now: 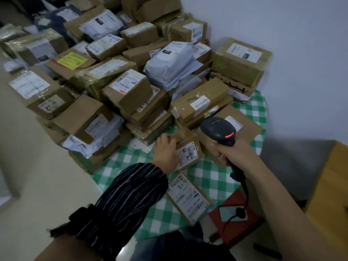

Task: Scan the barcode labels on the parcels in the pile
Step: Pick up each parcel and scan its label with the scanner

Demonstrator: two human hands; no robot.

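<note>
A large pile of cardboard parcels and grey mailer bags with white barcode labels covers the floor and a green checked cloth. My left hand holds the left side of a small brown parcel whose label faces me. My right hand grips the handle of a black barcode scanner; its red light is on and its head points at the pile just above that parcel. A flat parcel with a handwritten label lies on the cloth near me.
A red pad at the lower right carries a phone linked to the scanner's cable. A white wall stands behind the pile. A grey cushion and a yellow wooden surface are at the right. Pale floor lies to the left.
</note>
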